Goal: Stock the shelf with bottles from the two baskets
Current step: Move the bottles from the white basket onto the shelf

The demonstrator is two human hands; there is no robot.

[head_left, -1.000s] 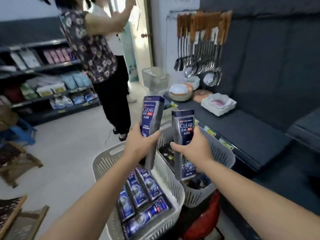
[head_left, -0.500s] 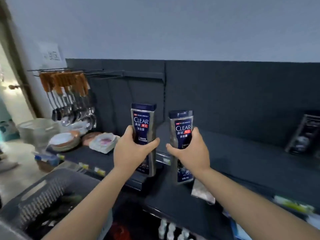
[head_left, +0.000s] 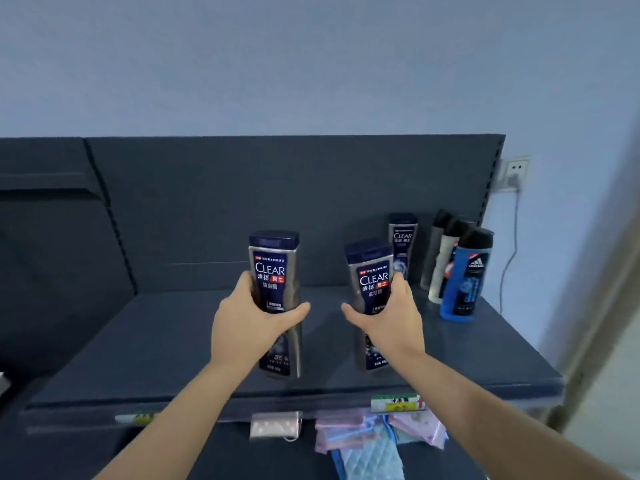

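Against the pale blue wall (head_left: pixel 311 64) stood a big dark shelf (head_left: pixel 173 344) with a tall dark back panel (head_left: pixel 277 202). Its flat top was mostly bare on the left and in the middle.

Over that top, two bare arms reached forward, and each hand held one bottle. The left hand (head_left: pixel 242 323) was wrapped tight around the left Clear bottle (head_left: pixel 275 271), with the thumb across the front. This bottle stood straight up, cap on top, above the middle of the shelf. Whether its bottom touched the shelf could not be told. The right hand (head_left: pixel 388 323) was closed around the right Clear bottle (head_left: pixel 370 271), which leaned a little to the left. It was just beside the first one, with a gap between them.

At the back right of the shelf, another Clear bottle (head_left: pixel 402 247) stood against the panel. Next to it, near the shelf's right end, stood a blue bottle (head_left: pixel 464 282) with a black cap, and a white bottle (head_left: pixel 441 268) and a grey bottle (head_left: pixel 433 251) behind it, all close together.

Below the front edge hung pink and blue cloths (head_left: pixel 374 441) and a small white packet (head_left: pixel 275 426). A green price tag (head_left: pixel 396 403) sat on the edge. A white wall socket (head_left: pixel 516 174) with a cord was on the wall to the right.
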